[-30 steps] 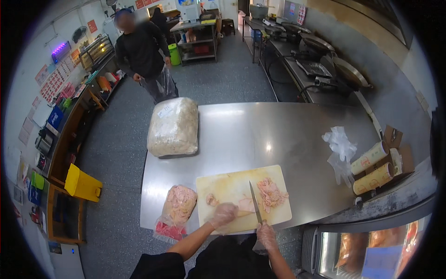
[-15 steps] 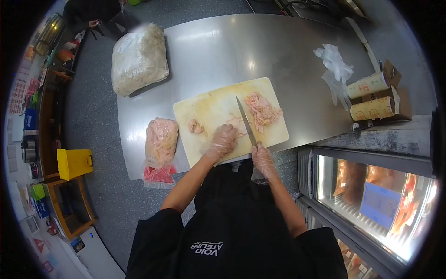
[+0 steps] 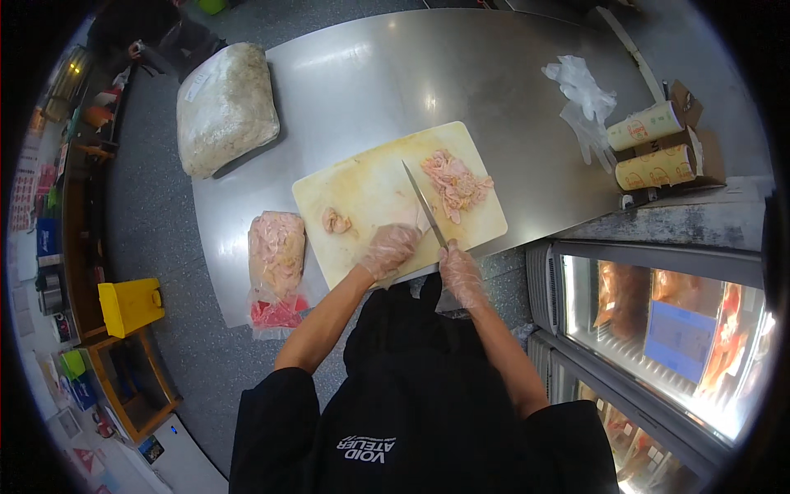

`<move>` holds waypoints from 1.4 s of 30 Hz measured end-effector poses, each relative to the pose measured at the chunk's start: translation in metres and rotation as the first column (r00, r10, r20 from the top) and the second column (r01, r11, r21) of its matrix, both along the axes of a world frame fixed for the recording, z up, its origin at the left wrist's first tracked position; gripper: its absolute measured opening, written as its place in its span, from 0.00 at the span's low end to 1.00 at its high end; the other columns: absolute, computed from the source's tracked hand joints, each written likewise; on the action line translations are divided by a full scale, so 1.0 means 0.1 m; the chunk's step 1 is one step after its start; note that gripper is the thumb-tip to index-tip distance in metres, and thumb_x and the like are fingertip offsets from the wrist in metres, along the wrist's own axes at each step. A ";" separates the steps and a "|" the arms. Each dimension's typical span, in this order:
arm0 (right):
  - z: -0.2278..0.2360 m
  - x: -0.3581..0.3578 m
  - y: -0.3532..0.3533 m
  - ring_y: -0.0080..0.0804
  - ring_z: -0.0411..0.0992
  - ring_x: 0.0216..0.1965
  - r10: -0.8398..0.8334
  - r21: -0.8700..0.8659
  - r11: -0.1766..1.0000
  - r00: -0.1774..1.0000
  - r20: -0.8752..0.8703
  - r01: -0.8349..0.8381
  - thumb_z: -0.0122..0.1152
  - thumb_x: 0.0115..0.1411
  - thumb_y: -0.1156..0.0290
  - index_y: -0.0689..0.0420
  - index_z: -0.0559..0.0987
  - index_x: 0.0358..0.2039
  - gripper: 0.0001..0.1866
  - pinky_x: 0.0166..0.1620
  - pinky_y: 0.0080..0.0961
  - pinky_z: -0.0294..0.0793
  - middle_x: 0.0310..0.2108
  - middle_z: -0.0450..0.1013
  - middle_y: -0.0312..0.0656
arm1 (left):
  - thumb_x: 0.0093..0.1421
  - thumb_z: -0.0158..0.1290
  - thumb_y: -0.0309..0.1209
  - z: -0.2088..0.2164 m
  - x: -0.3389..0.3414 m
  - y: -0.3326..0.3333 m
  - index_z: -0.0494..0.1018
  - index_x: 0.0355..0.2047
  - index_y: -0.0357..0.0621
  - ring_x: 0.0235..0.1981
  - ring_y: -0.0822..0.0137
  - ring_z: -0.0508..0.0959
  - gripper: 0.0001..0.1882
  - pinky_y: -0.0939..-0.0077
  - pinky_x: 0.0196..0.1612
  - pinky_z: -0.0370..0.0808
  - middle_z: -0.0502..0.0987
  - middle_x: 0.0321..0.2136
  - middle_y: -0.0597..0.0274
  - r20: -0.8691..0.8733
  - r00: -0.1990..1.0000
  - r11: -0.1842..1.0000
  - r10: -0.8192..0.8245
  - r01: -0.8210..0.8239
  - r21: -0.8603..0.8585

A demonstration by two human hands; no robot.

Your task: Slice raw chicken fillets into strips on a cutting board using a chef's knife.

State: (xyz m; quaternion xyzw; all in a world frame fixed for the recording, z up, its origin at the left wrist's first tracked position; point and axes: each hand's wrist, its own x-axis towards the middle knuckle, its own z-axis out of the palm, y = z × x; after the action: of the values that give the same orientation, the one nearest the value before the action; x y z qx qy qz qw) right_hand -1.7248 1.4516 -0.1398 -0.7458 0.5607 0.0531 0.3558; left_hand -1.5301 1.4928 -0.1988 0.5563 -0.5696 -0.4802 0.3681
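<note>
A white cutting board (image 3: 374, 177) lies on the steel table. My right hand (image 3: 461, 276), in a clear plastic glove, grips a long knife (image 3: 423, 198) by its handle at the board's front edge. The blade points away from me and slightly left. Left of it, my gloved left hand (image 3: 392, 249) rests on the board with curled fingers; what lies under them is hidden. Sliced pale pink raw meat (image 3: 457, 184) is heaped right of the blade. A small lump of the same meat (image 3: 334, 220) sits on the board's left part.
Left of the board is a clear bag of pink meat (image 3: 277, 255); behind it stands a large wrapped whitish bundle (image 3: 229, 109). Plastic gloves (image 3: 583, 95) and film rolls (image 3: 654, 168) lie at the right. A lit display fridge (image 3: 658, 329) borders the right side. Another person (image 3: 148, 37) stands far left.
The view has shifted a little. My left hand's fingers have come nearer the knife's handle end, and the blade tilts further left. The thin meat slice beside my left hand shows less.
</note>
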 end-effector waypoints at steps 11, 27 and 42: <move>0.00 0.01 -0.03 0.65 0.72 0.39 0.019 -0.002 1.000 0.999 0.036 -0.019 0.39 0.67 0.59 0.59 0.65 0.42 0.16 0.43 0.56 0.69 0.33 0.74 0.63 | 0.52 0.49 0.31 0.31 0.02 0.20 0.72 0.26 0.46 0.23 0.57 0.77 0.04 0.62 0.26 0.74 0.74 0.20 0.57 0.732 0.680 0.932 0.039 0.239 -0.272; 0.02 0.01 -0.05 0.64 0.73 0.40 0.035 0.019 0.999 0.999 0.027 -0.035 0.40 0.67 0.60 0.62 0.67 0.42 0.17 0.45 0.53 0.70 0.34 0.74 0.63 | 0.55 0.49 0.24 0.95 0.15 0.29 0.72 0.31 0.40 0.19 0.61 0.71 0.04 0.67 0.26 0.69 0.72 0.20 0.59 0.048 0.969 0.964 0.241 -0.245 0.106; -0.06 -0.10 -0.24 0.62 0.73 0.38 0.002 -0.094 0.996 0.999 0.038 0.001 0.43 0.65 0.62 0.61 0.70 0.39 0.15 0.43 0.54 0.70 0.30 0.74 0.62 | 0.60 0.51 0.30 1.24 0.40 -0.35 0.75 0.36 0.37 0.36 0.63 0.75 0.09 0.72 0.41 0.72 0.76 0.34 0.55 0.110 0.969 0.970 0.223 -0.232 0.077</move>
State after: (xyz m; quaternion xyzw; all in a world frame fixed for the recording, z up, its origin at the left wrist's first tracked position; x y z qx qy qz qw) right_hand -1.7348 1.4273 -0.1459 -0.7628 0.5555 0.0126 0.3308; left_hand -1.4904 1.4579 -0.0744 0.6573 -0.4977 -0.4310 0.3666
